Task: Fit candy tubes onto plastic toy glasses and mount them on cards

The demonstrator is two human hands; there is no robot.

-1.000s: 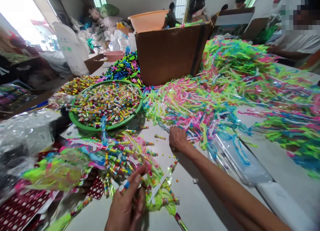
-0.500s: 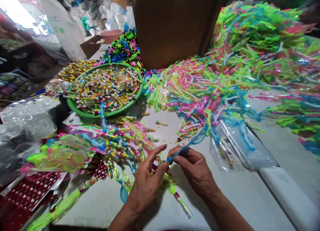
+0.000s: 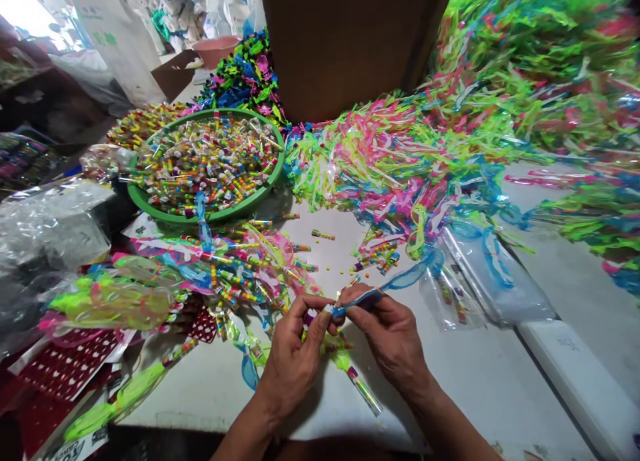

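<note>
Head camera view: the left hand (image 3: 295,344) and right hand (image 3: 393,338) meet low over the white table (image 3: 475,374), fingertips close together. The left thumb and fingers are closed on the end of a small candy tube (image 3: 329,308), most of it hidden by the fingers. The right thumb and fingers pinch a blue strip (image 3: 410,276) just beside that end; the strip runs out past the right hand toward the ribbon pile (image 3: 390,141). Whether strip and tube are joined, I cannot tell.

A heap of tubes and ribbons (image 3: 240,284) crowds the left hand's side, and one clear-ended tube (image 3: 364,389) lies just below the gap between the hands. Beyond them are a lone tube (image 3: 323,234), a few yellow beads (image 3: 341,272) and a small cluster of tubes (image 3: 380,258). Farther off sits a green tub (image 3: 281,171) filled with tubes, with a dark cardboard box (image 3: 350,48) to its right that blocks the view behind. To the right of the hands lie a pack of clear bags (image 3: 520,291) and a long white block (image 3: 575,354); at the lower left is a red patterned sheet (image 3: 70,364).
</note>
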